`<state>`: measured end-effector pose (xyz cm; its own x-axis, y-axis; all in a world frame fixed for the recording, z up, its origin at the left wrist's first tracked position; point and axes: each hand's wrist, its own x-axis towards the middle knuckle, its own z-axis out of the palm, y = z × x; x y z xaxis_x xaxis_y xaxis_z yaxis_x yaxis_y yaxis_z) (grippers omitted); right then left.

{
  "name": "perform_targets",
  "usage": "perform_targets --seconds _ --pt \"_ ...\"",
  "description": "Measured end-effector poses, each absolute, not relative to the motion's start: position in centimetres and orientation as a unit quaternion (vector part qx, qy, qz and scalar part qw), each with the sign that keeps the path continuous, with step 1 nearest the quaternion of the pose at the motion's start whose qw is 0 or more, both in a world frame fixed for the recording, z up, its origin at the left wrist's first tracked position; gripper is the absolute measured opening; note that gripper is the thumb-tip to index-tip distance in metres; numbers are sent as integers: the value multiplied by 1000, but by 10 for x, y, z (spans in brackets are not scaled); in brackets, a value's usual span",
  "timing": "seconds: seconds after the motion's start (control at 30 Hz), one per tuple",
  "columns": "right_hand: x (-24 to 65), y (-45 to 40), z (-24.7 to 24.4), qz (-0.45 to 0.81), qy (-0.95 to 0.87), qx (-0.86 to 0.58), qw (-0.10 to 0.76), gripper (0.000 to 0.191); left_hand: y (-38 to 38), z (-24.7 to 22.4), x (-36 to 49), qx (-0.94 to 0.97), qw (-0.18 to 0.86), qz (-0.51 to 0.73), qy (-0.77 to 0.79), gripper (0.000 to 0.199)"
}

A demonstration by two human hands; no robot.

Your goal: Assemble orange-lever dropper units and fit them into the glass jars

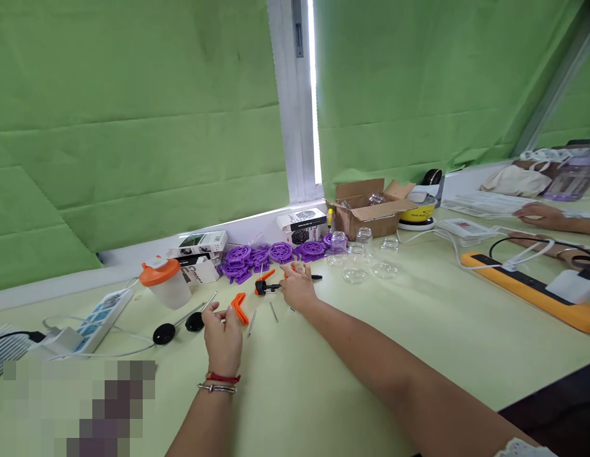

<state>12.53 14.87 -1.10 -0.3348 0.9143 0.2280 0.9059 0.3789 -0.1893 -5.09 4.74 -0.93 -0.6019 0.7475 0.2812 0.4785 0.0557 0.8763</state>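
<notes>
My left hand (223, 336) hovers over the near part of the table, fingers loosely bent and apart. Beside it lie an orange bent plastic piece (239, 309) and a thin metal rod ending in a black disc (194, 322). My right hand (298, 291) reaches further out, its fingers bent down onto an orange plastic piece (288, 271), mostly hidden beneath them. A black plastic part (261, 287) with a shaft lies left of that hand, and a black tip sticks out on its right. Two small metal rods, one a thin rod (274, 311), lie between the hands.
Purple plastic wheel-like parts (238, 255) are piled at the back, near small printed boxes (204, 241). Clear glass jars (355, 274) stand before an open cardboard box (366, 219). An orange-lidded cup (166, 285) and power strips (528, 292) flank the area. Another person's hand (540, 216) is at right.
</notes>
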Motion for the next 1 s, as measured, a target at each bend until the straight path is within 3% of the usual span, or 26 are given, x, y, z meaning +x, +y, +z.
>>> perform_targets --seconds 0.43,0.67,0.87,1.0 --pt "127 152 -18 13 -817 -561 134 28 52 -16 -59 439 97 500 740 38" --pt "117 138 -6 0 -828 -543 142 30 51 3 -96 404 -35 453 794 23" --pt "77 106 2 -22 -882 -423 206 28 57 -5 -116 396 -51 386 832 36" --pt "55 94 -5 44 -912 -372 165 21 62 -16 -119 401 -23 357 844 39"
